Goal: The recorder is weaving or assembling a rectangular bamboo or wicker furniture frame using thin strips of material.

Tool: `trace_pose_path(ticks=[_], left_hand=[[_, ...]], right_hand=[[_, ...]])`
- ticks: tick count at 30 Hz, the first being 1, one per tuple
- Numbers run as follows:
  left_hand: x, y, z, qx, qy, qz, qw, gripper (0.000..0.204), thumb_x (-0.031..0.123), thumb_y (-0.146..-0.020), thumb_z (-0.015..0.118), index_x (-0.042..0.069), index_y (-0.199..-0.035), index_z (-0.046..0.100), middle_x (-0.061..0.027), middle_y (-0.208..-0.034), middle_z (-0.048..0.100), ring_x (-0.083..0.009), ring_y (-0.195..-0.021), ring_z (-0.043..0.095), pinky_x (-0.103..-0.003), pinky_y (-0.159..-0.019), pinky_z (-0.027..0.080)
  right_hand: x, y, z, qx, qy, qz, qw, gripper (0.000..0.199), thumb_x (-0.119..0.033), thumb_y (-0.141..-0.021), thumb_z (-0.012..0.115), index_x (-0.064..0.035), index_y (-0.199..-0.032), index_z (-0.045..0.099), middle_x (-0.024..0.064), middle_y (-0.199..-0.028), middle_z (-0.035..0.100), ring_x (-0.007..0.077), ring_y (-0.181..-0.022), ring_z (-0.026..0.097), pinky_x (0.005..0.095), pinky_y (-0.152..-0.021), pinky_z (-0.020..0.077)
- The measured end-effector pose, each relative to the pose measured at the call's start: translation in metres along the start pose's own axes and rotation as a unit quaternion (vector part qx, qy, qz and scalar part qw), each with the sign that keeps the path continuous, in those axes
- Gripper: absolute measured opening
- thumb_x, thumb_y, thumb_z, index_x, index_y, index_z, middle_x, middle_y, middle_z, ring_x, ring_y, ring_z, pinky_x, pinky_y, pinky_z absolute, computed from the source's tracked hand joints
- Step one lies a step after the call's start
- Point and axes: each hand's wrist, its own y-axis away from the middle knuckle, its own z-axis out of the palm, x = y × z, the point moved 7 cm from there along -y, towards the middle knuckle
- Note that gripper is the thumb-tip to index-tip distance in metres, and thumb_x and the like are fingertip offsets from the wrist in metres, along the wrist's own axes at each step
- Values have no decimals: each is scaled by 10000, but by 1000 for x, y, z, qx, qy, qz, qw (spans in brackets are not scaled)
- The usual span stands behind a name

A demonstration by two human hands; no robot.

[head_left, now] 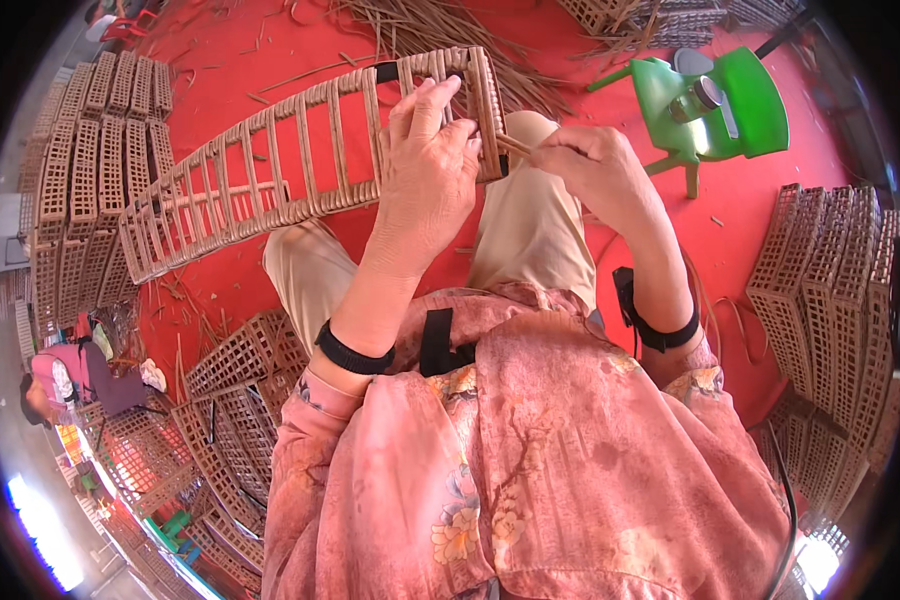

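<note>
Red floor mat point(770, 190), woven panel stacks point(830, 290) around. Left hand point(425, 165) clamped on long wicker lattice frame point(300, 160), held over lap. Right hand point(595, 165) pinching thin rattan strip point(515, 145) at frame's end.

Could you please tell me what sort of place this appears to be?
Probably a basket-weaving workshop: the left hand grips a long woven frame, stacks of finished woven panels stand around, and loose straw-like strands litter the red floor.

Red floor mat point(770, 190): woven panel stacks point(830, 290) right and far left, green stool point(710, 100) far right, loose straw point(440, 25) far.
</note>
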Motion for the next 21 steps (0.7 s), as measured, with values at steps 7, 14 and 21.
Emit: trace_pose_path(ticks=[7, 14, 21], left_hand=[[-6, 4, 2, -3, 33, -11, 999, 193, 116, -905, 610, -22, -1009, 694, -129, -1377, 540, -349, -1303, 446, -440, -1094, 380], [-3, 2, 0, -2, 36, -29, 999, 200, 89, -864, 620, -12, -1027, 676, -126, -1370, 540, -350, -1291, 454, -447, -1091, 384], [-4, 2, 1, 4, 42, -32, 999, 277, 91, -859, 635, -1, -1120, 644, -109, -1365, 543, -341, -1287, 455, -449, -1090, 385]], right_hand=[[-49, 18, -5, 129, 89, -135, 978, 177, -211, -839, 602, -67, -803, 699, 165, -659, 625, 356, -609, 620, 438, -590, 490], [-22, 15, -1, 163, 58, -29, 984, 205, -220, -832, 610, -30, -792, 678, 188, -649, 610, 387, -628, 623, 451, -584, 483], [-19, 11, 14, 171, -22, -32, 984, 200, -181, -834, 625, 12, -848, 676, 183, -690, 615, 301, -587, 599, 370, -590, 479]])
